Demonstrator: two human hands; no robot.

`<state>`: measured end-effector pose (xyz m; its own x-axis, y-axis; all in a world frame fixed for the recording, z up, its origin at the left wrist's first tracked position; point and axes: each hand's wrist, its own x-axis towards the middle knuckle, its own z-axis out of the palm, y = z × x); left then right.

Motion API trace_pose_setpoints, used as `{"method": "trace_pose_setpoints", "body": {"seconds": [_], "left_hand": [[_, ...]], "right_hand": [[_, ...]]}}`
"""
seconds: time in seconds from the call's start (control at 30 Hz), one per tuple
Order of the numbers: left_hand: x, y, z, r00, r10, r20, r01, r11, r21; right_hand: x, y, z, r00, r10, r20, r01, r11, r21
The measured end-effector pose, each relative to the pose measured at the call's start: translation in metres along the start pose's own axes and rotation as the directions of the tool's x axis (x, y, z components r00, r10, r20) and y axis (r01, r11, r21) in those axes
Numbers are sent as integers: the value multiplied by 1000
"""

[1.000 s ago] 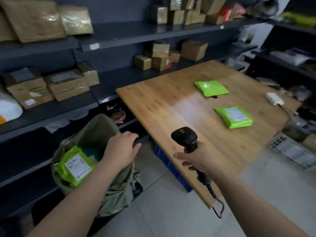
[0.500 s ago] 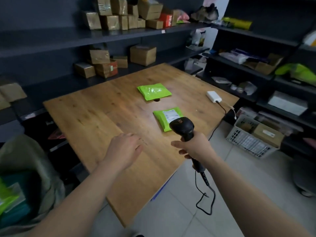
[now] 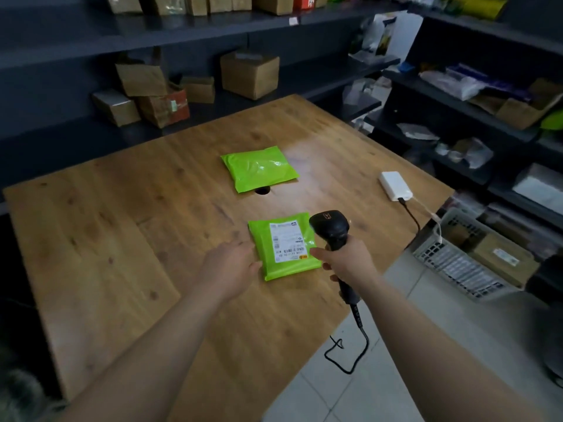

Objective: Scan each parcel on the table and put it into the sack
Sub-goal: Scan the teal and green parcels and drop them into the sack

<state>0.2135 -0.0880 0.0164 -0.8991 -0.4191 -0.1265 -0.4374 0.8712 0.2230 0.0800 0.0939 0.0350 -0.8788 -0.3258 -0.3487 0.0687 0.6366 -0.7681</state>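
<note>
Just beside the left grip (image 3: 234, 266) lies the labelled parcel (image 3: 285, 246).

You stood at a wooden table (image 3: 91, 239) in a dim storeroom. Dark shelves (image 3: 76, 28) ran along the far wall and the right side (brown cardboard boxes (image 3: 249, 73) on several), and a white plastic basket (image 3: 451, 263) sat on the pale tiled floor (image 3: 320, 397) beside the table.

Glossy, crinkled green plastic is seen on both mailer parcels (image 3: 283, 246) (image 3: 259, 169), smooth knotted wood on the table (image 3: 128, 239), and matt black plastic on the barcode scanner (image 3: 330, 228).
</note>
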Motion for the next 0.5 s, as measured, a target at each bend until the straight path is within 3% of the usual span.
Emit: {"method": "trace_pose_setpoints", "body": {"seconds": [0.13,0.27,0.4,0.5], "left_hand": [[39,12,24,979,-111,174,128,988,-90],[61,22,43,934,-214,285,308,886,-346],[62,32,57,896,-310,317,442,670,-597],[58,40,57,848,-429,312,476,353,-806]], "right_hand": [[51,-3,8,998,-4,70,10,997,-74],[93,0,19,978,20,208,2,994,-105],[118,7,20,927,50,372,-47,999,-17],[127,8,14,886,43,462,-60,998,23]]}}
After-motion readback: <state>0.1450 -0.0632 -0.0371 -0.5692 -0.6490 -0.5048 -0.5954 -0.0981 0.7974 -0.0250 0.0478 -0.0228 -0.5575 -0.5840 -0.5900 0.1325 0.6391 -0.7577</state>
